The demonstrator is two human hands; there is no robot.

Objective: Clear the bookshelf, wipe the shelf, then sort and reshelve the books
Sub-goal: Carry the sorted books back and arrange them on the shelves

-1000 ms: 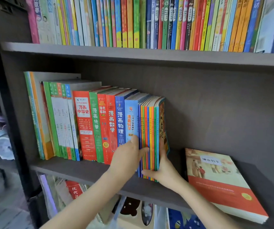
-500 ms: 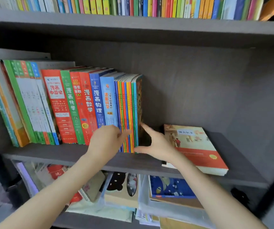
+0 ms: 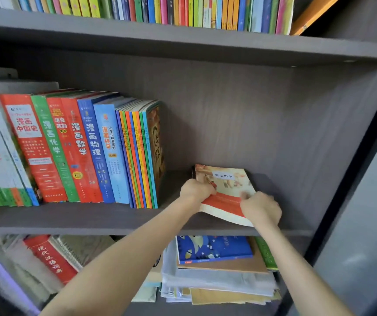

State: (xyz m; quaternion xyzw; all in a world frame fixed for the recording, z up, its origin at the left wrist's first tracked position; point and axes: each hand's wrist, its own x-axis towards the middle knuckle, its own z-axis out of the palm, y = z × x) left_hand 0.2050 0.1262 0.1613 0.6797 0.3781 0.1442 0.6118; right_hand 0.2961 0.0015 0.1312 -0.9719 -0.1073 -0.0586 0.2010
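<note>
As left hand (image 3: 196, 189), right hand (image 3: 261, 209) grip flat book (image 3: 227, 188), spine (image 3: 93, 147) reads 漫画物理.

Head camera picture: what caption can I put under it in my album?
Left hand and right hand grip the flat book on the middle shelf, beside the upright books.
</note>
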